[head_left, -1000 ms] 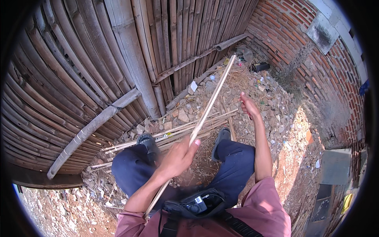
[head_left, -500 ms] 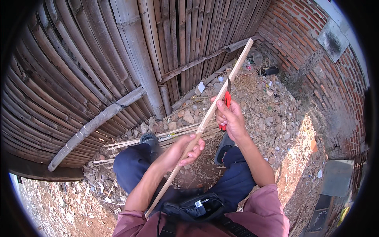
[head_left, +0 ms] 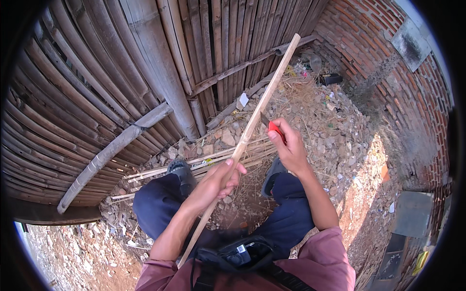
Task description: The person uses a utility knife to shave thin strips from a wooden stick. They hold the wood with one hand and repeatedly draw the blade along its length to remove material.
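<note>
A long pale bamboo strip [head_left: 250, 129] slants from my lap up toward the far right. My left hand [head_left: 213, 186] is wrapped round it a little below its middle. Closed on the red handle of a utility knife [head_left: 275, 128], my right hand [head_left: 291, 148] is just right of the strip and does not grip it. The dark blade points up and left, its tip at the strip's right edge; whether it touches cannot be told. Most of the handle is hidden in my fingers.
Several bamboo strips [head_left: 194, 166] lie on the rubble by my shoes. A bamboo slat wall [head_left: 92, 82] rises at the left and ahead, with a thick bamboo post [head_left: 160, 63]. A brick wall [head_left: 369, 43] stands at the right. Dry straw and litter cover the rubble ahead.
My right hand has let go of the strip and moved slightly right and down with the knife. The blade has come down along the strip. The strip's far end has shifted left and up.
</note>
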### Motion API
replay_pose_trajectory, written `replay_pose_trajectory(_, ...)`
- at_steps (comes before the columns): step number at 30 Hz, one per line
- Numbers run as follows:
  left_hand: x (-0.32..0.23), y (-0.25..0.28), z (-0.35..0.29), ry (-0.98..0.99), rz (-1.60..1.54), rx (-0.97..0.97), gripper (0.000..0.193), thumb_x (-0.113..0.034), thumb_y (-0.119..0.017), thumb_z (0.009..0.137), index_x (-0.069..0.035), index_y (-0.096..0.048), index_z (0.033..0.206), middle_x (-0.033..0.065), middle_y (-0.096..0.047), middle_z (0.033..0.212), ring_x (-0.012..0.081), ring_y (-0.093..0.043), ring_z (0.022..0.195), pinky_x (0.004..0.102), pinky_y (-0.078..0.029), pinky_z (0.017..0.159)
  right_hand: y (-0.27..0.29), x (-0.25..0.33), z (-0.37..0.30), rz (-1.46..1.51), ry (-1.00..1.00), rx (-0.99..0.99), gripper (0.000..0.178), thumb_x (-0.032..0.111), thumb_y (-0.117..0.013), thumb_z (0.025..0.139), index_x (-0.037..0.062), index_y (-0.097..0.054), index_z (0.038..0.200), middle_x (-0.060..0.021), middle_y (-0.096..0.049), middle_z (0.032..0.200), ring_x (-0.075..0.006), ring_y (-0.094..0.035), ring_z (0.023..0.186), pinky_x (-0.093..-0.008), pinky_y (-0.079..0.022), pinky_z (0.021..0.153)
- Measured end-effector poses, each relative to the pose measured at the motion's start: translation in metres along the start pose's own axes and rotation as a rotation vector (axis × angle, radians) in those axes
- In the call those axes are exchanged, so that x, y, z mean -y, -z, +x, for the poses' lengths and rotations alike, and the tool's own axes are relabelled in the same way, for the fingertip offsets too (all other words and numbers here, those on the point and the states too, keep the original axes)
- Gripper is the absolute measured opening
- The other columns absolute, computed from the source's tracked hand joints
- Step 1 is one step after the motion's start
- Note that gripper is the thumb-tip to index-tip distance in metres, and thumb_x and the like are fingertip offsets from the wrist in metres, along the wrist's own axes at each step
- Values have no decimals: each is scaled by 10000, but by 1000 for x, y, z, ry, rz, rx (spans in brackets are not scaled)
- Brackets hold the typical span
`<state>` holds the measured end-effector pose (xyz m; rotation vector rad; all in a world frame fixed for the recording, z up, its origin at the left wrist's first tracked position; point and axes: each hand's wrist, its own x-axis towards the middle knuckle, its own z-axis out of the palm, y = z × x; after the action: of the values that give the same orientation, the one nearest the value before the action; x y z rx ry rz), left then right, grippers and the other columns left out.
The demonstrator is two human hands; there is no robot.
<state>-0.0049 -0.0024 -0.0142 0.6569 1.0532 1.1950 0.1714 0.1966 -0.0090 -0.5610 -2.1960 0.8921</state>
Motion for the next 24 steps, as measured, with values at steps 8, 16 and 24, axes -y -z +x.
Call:
replay_pose_trajectory(8,12,-7,4,-197,281,-144,369,-361,-434,1180,-25,-589,1171,-3,-498,753,102,-492,662,296,-399,571,-24,42,-20,-291,136,183,280,346,-726,1007,77,-681,1070,-100,-738,884,-337,-736,728,-438,-560,594)
replay_pose_trajectory(16,17,-19,1,-399,735,-444,236,-188,-500,1139,44,-542,1147,316,-626,720,557,-640,721,563,-459,610,-30,44,-17,-339,155,156,272,349,-746,986,83,-706,1033,-103,-744,856,-325,-730,692,-429,-550,568)
replay_pose_trajectory(24,20,-13,1,-459,884,-516,212,-166,-529,1123,43,-515,1094,337,-617,681,567,-643,686,627,-453,589,-33,32,-12,-411,236,71,216,271,-743,992,57,-733,1023,-119,-703,733,-320,-683,597,-417,-495,545)
